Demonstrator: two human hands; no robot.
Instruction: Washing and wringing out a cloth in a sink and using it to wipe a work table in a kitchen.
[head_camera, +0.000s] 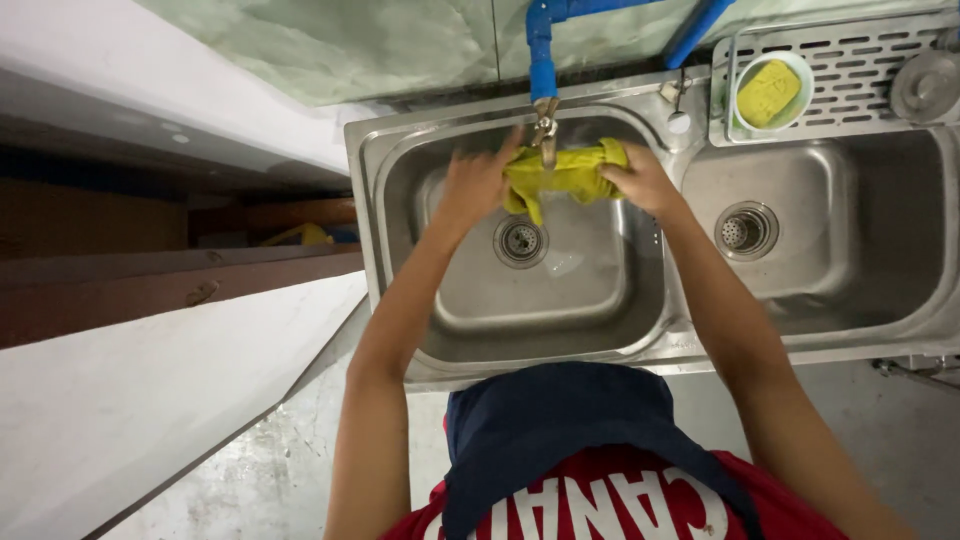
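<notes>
Two hands, left (478, 182) and right (640, 180), each grip closed round one yellow cloth (565, 172), above two steel basins (600, 320).

Double-bowl steel sink (600, 345), seen from above. Left bowl: round drain (521, 241) at centre; metal tap (545, 125) on a blue pipe (541, 50) above it. Yellow cloth (565, 172), bunched, held under the tap over the left bowl. Left hand (477, 183) grips the cloth's left end; right hand (640, 182) grips its right end; both closed on it. Right bowl: second drain (747, 230). Slotted steel rack (850, 70) behind the right bowl, bearing a white dish (738, 110) with a yellow soap bar (768, 92) and, at far right, a round metal lid (926, 87). White counter slab (130, 400) at lower left. Grey floor (260, 480) below.
</notes>
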